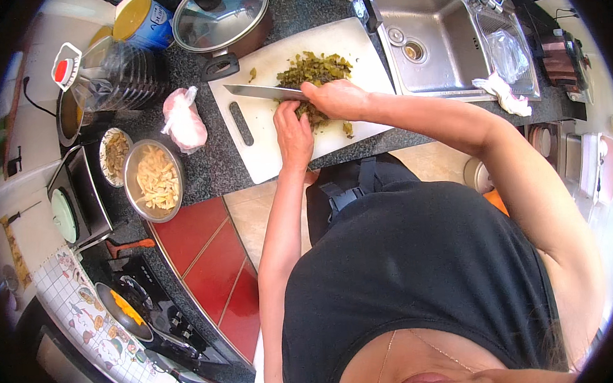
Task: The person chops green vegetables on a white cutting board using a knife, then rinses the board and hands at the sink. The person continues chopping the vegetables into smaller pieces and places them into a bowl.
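A white plastic cutting board lies on the speckled counter before me. Chopped green vegetable, perhaps pickled greens, is heaped on it, with more pieces beneath my hands. My right hand grips a kitchen knife, its wide steel blade pointing left across the near side of the heap. Just below the blade, my left hand rests with bent fingers at the greens' near edge; whether it pinches any is hidden. A few loose bits lie near the board's far left and near edges.
A lidded pot stands beyond the board, its handle over the board's edge. Left are a pink plastic bag, a metal bowl of pale strips and a large plastic bottle. The steel sink adjoins the right side.
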Available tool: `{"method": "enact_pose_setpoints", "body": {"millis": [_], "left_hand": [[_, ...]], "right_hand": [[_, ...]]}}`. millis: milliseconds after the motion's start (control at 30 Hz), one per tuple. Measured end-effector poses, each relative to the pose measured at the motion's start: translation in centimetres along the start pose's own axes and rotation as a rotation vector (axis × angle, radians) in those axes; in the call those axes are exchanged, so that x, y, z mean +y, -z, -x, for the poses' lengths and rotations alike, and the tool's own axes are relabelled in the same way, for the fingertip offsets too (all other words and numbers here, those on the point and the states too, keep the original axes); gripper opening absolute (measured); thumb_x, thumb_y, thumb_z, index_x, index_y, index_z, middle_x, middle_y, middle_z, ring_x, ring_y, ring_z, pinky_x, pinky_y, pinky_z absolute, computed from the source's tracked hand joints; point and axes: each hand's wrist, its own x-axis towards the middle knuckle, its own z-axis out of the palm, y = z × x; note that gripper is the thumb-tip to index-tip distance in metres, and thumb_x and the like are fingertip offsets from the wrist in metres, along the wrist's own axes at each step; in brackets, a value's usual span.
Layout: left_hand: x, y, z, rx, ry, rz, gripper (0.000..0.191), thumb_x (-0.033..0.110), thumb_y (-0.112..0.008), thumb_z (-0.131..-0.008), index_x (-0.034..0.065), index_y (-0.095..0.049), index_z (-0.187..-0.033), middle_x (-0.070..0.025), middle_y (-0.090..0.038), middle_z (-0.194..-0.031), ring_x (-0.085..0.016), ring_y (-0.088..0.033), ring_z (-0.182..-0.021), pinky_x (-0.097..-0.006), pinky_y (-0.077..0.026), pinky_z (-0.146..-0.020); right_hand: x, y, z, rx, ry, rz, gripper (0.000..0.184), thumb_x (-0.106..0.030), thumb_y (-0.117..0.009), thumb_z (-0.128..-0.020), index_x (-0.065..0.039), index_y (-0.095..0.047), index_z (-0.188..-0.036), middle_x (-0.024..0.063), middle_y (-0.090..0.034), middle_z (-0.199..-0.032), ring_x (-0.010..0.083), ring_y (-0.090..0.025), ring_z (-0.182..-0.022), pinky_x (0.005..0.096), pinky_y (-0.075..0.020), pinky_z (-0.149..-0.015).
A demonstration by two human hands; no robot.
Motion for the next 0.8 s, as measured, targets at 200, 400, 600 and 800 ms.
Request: {"method": "enact_pose_setpoints", "body": {"millis": [200, 400, 600, 800], "left_hand": [[-3.0, 3.9, -4.7, 0.048, -0.022, 0.03, 0.023, 0.0, -0.051, -0.095, 0.0016, -0.066, -0.112, -0.0177, -0.067, -0.111, -0.037, -0.064, -0.108, -0.0443, -0.05, -0.096], [-7.5, 3.7, -12.2, -0.008, -0.305, -0.24, 0.03, 0.001, -0.055, -0.093, 0.0034, -0.068, -0.12, -0.0161, -0.066, -0.118, -0.038, -0.061, -0.111, -0.0434, -0.047, -0.101], [-5.6, 3.6, -4.4, -0.13, 0.026, -0.035, 0.033, 0.015, -0.048, -0.1, 0.003, -0.068, -0.123, -0.0171, -0.066, -0.122, -0.034, -0.061, -0.117, -0.0417, -0.046, -0.105], [-0.3, 0.8, 1.2, 0.163, 0.139, 0.163, 0.035, 0.007, -0.064, -0.093, 0.0013, -0.062, -0.127, -0.019, -0.06, -0.126, -0.036, -0.059, -0.119, -0.0423, -0.047, -0.105]], "right_hand": [[3.3, 2.6, 7.7, 0.195, -0.074, -0.1, 0.016, -0.018, -0.052, -0.103, -0.005, -0.045, -0.109, 0.026, -0.069, -0.081, 0.0468, -0.069, -0.074, 0.0543, -0.0537, -0.064], [6.3, 3.7, 8.7, 0.26, -0.392, -0.508, 0.024, -0.019, -0.057, -0.103, 0.0, -0.044, -0.109, 0.0202, -0.066, -0.073, 0.0302, -0.066, -0.057, 0.0437, -0.0534, -0.052], [7.3, 1.3, 8.4, 0.126, -0.281, -0.441, 0.024, -0.022, -0.055, -0.105, -0.002, -0.043, -0.11, 0.0173, -0.064, -0.074, 0.0262, -0.063, -0.053, 0.0401, -0.0512, -0.048], [5.6, -0.7, 9.6, 0.302, 0.008, -0.188, 0.021, -0.02, -0.055, -0.103, -0.003, -0.044, -0.11, 0.027, -0.065, -0.076, 0.0461, -0.066, -0.067, 0.0535, -0.0516, -0.06]]}}
